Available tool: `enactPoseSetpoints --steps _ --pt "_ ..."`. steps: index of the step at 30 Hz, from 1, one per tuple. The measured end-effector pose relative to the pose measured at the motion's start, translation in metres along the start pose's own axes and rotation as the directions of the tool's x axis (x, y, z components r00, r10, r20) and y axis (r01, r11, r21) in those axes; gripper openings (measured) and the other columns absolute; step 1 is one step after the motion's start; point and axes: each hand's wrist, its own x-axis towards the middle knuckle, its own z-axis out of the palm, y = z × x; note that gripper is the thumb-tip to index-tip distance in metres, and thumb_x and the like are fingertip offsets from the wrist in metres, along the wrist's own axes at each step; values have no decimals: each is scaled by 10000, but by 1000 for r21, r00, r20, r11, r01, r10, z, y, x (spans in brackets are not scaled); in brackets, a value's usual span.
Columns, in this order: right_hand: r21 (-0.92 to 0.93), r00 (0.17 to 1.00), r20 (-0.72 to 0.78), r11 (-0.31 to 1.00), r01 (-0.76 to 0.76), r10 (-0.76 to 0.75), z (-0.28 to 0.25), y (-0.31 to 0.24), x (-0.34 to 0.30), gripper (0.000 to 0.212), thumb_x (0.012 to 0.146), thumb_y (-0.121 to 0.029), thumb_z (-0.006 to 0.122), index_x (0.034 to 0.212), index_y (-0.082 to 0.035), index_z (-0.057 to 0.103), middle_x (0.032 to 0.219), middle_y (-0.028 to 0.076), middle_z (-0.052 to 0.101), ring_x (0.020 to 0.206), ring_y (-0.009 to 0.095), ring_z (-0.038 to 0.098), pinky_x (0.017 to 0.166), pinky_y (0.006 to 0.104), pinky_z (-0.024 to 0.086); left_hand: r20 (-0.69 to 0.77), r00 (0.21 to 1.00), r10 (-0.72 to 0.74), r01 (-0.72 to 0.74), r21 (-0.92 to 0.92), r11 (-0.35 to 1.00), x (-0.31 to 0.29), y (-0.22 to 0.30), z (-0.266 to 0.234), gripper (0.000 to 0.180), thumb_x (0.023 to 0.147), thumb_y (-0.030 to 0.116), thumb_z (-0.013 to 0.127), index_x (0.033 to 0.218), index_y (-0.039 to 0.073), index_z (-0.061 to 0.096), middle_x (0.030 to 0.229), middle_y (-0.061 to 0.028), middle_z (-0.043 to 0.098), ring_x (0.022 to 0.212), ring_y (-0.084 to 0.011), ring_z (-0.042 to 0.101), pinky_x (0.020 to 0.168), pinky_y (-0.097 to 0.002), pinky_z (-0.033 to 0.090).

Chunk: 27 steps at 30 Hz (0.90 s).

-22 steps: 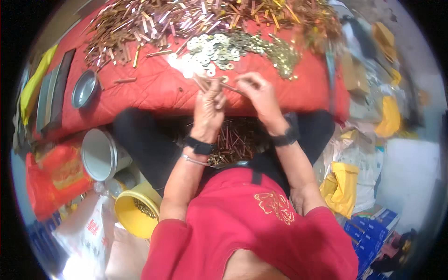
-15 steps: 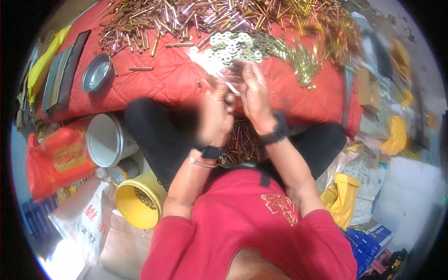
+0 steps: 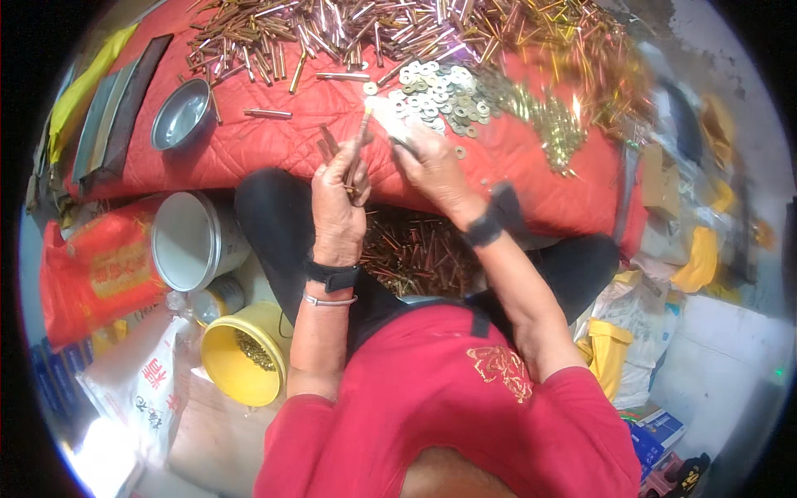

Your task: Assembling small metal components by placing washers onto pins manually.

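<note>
Upright in front of me, my left hand (image 3: pixel 340 195) is closed around several slim copper-coloured metal rods (image 3: pixel 332 145), whose ends stick up past the fingers. My right hand (image 3: pixel 440 170) reaches over the red quilted cloth, just at the near side of a heap of flat metal washers (image 3: pixel 432 95). Its fingers are bent together, and whatever is between them is too small and blurred to name. Glare whitens the cloth beside those fingertips. One loose washer (image 3: pixel 461 153) lies near that hand, another (image 3: pixel 369 87) left of the heap.
A big pile of metal rods (image 3: pixel 332 33) spreads along the far side. Shiny yellowish small parts (image 3: pixel 548 124) lie at right. A metal bowl (image 3: pixel 183 114) sits at left. Below stand a white bucket (image 3: pixel 187 241) and a yellow bucket (image 3: pixel 241 357). More rods (image 3: pixel 415 253) lie between my knees.
My hands were together and blurred; now they are apart. The left has moved left and shows the rods plainly; the right has moved down beside the washers. The whole view has shifted slightly.
</note>
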Motion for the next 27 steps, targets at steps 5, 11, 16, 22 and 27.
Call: enactPoseSetpoints --steps 5,11,16,22,27 --pt "328 959 75 901 -283 273 -54 -22 -10 151 835 29 548 941 -12 647 814 86 661 719 156 671 663 274 527 28 998 -54 45 242 969 -20 -23 25 190 892 199 593 950 28 652 556 101 351 440 -15 277 406 -200 174" --pt "629 908 153 671 -393 389 -105 -18 -37 149 879 18 567 990 -6 663 954 31 651 847 102 626 748 232 506 184 973 -142 87 279 957 -32 -42 52 222 878 199 604 945 -8 647 568 90 378 446 -13 292 410 -193 192" --pt "655 890 171 626 -423 423 -130 -26 -49 149 875 17 584 995 -5 669 943 18 648 872 94 603 775 227 487 245 946 -212 142 274 951 -36 -53 59 219 874 193 601 942 -13 636 571 90 380 451 -14 299 415 -192 208" --pt "456 973 32 863 -218 229 -138 -20 -57 171 861 39 579 984 -9 687 947 -3 635 848 85 581 771 224 470 244 937 -248 154 348 925 -38 -57 65 195 872 189 603 933 7 632 568 93 372 450 -15 300 412 -195 207" --pt "470 963 8 849 -242 270 -143 -23 -59 178 882 0 583 1041 -32 656 854 3 603 783 95 572 734 234 475 273 898 -345 233 370 899 -35 -50 68 182 866 201 619 891 21 636 553 99 369 435 -19 290 408 -200 198"
